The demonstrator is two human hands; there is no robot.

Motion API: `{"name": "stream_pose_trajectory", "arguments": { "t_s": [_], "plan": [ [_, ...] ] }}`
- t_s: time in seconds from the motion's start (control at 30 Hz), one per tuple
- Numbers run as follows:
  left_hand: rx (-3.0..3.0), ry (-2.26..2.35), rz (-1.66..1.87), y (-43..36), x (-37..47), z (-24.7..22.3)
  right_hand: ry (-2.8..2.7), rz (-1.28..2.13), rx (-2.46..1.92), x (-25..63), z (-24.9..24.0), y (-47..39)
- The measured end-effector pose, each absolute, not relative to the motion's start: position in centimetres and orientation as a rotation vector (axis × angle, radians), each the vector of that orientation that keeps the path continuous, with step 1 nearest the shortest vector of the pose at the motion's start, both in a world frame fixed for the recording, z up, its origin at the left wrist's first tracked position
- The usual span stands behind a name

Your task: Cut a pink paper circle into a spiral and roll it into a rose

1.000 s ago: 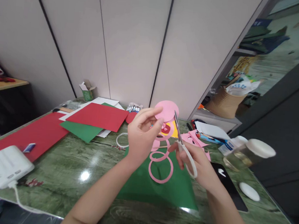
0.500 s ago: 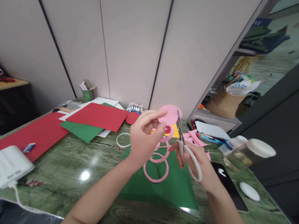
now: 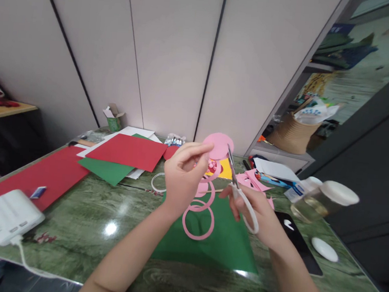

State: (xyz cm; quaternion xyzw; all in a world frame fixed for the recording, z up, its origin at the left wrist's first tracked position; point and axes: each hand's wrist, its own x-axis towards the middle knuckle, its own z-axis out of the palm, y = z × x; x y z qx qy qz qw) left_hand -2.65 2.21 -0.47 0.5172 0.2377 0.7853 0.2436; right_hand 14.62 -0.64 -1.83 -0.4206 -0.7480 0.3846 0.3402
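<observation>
Pink paper disc (image 3: 220,145): likely light, bendy — pinch the rim, as left hand (image 3: 184,177) does.
Coils (image 3: 196,237): below that hand, probably tearable.
Scissors (image 3: 232,170): gripped by right hand (image 3: 257,209).

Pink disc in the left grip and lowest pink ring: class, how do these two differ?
The pink disc is solid, while the lowest pink ring is a narrow band, open in the middle.
The disc is held in the left grip; the ring is touched by neither hand.
Scissors overlap the disc's right side in view, but not the ring.
Both are pink and rounded.
</observation>
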Motion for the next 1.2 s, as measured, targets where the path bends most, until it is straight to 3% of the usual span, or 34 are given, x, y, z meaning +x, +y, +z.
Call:
{"name": "stream_pose_trajectory", "arguments": {
  "t_s": [1.2],
  "plan": [
    [1.481,0.658,2.129,2.14,-2.63,-0.41,-1.936,1.017,-1.067,14.55,-1.79,-0.75]
  ]
}}
